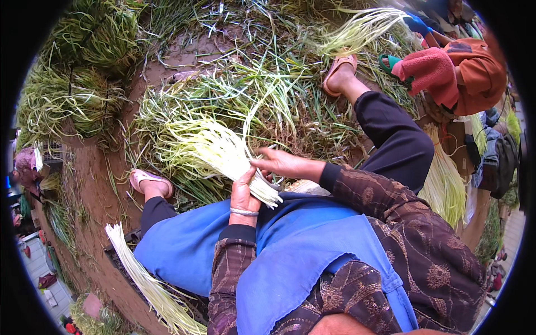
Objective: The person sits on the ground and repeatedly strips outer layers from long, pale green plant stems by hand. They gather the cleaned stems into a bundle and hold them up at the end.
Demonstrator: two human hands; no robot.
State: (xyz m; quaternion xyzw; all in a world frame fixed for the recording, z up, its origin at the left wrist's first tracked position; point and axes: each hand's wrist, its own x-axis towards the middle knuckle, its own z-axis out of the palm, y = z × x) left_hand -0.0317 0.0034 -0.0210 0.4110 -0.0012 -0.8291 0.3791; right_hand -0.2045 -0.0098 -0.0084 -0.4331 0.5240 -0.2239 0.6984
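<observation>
My left hand, with a bracelet at the wrist, grips a bundle of pale blanched chives near its white cut ends. The yellow-green leaves fan out away from me to the upper left, over the pile below. My right hand is at the bundle's right side, its fingers stretched toward the stalks and blurred. The bundle partly hides those fingers, so their hold is unclear. Under the white ends lies the blue apron across my lap. Loose green leaves with brown roots lie heaped between my feet.
Trimmed pale stalks lie on a dark crate at my left. Another pale bundle stands at my right. At upper right, a person's blue-gloved hand holds loose chives. Tied green bunches are stacked at upper left.
</observation>
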